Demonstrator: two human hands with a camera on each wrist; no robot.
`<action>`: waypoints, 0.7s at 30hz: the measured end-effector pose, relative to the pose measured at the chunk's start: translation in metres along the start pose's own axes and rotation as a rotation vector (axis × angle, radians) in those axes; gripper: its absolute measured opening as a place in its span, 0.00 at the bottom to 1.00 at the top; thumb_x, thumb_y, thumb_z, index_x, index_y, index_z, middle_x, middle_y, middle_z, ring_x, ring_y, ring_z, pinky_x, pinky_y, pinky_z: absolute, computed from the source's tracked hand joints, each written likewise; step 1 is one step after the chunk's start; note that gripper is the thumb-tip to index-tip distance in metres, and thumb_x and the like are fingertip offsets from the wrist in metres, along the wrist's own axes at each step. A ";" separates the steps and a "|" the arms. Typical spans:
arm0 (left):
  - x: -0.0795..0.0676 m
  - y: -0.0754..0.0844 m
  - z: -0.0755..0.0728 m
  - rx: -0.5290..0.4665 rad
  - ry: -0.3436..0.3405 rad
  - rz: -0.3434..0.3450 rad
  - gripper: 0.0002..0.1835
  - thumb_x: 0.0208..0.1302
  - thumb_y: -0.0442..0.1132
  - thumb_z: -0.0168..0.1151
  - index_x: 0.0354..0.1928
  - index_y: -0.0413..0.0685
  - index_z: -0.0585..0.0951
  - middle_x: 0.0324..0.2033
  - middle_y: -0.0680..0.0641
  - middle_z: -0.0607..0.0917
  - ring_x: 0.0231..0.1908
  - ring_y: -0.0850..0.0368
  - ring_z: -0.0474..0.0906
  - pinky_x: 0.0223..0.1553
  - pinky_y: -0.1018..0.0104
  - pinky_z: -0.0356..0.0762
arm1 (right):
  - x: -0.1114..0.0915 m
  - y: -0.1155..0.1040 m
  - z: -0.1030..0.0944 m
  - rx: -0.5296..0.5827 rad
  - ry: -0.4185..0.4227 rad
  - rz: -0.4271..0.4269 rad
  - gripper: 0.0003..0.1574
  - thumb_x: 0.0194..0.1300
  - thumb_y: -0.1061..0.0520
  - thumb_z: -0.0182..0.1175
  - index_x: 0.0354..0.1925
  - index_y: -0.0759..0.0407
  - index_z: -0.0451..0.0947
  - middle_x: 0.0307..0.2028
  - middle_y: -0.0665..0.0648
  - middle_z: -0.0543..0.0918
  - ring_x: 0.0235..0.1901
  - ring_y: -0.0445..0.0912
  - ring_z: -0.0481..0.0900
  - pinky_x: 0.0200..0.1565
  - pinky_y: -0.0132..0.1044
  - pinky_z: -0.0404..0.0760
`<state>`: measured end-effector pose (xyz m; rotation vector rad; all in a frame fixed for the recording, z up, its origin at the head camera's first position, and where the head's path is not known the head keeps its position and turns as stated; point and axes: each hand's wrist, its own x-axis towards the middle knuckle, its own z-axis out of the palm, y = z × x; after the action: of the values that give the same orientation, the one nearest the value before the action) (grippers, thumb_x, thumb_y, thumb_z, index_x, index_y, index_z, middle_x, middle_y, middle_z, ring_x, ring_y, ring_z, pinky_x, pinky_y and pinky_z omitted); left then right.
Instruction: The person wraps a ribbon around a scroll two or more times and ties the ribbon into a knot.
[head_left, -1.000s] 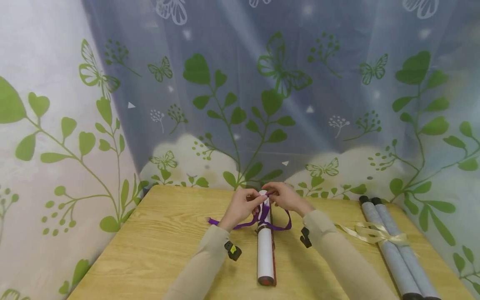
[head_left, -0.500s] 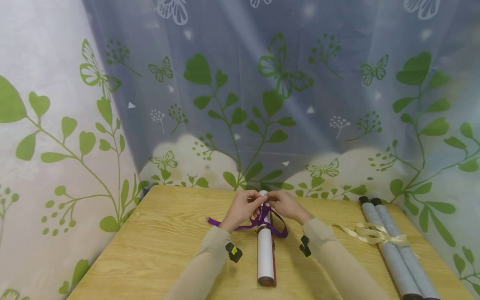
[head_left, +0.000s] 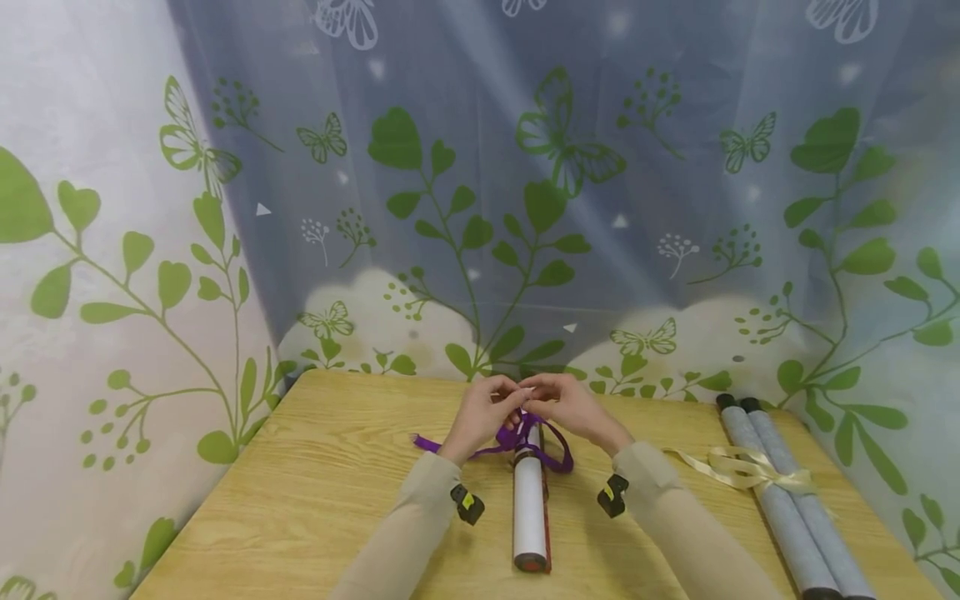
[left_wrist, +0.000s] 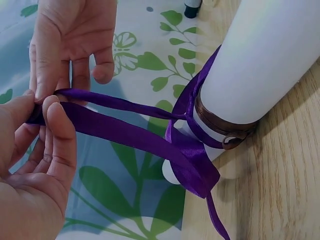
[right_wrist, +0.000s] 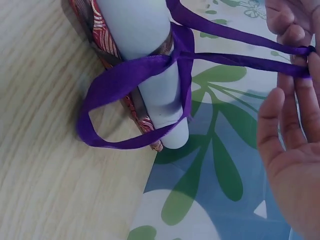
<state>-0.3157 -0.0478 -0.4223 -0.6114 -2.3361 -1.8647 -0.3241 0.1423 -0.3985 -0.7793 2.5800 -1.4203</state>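
A white scroll (head_left: 529, 508) with a dark, red-centred end lies lengthwise on the wooden table. A brown band (left_wrist: 215, 120) circles it, and a strip of red patterned material (right_wrist: 102, 30) runs along its side. Purple ribbon (left_wrist: 120, 131) wraps the scroll and hangs in a loop at the right. Above the scroll's far part, my left hand (head_left: 480, 417) pinches a doubled length of that ribbon between thumb and fingers. My right hand (head_left: 573, 408) pinches it at the same spot, the fingertips of both hands meeting. Those fingertips partly hide the ribbon's held part.
At the right of the table (head_left: 337, 492) lie two grey rolls (head_left: 787, 508) with black ends, bound by a cream ribbon (head_left: 750, 475). A leaf-printed curtain (head_left: 465, 208) hangs close behind the table's far edge.
My right hand has shifted slightly and turned, its fingertips coming up against the left hand's. The purple loop at the right has drawn in a little. The left hand stays nearly in place.
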 end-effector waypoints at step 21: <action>-0.002 -0.018 -0.012 0.125 -0.063 -0.032 0.14 0.75 0.44 0.51 0.43 0.44 0.84 0.34 0.41 0.82 0.30 0.43 0.81 0.24 0.66 0.76 | -0.003 0.003 0.002 0.084 0.117 0.028 0.13 0.70 0.57 0.59 0.48 0.63 0.80 0.44 0.63 0.85 0.45 0.55 0.82 0.41 0.38 0.80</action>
<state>-0.3228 -0.0629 -0.4362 -0.6306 -2.4931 -1.7201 -0.3217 0.1435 -0.4025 -0.6660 2.5839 -1.5997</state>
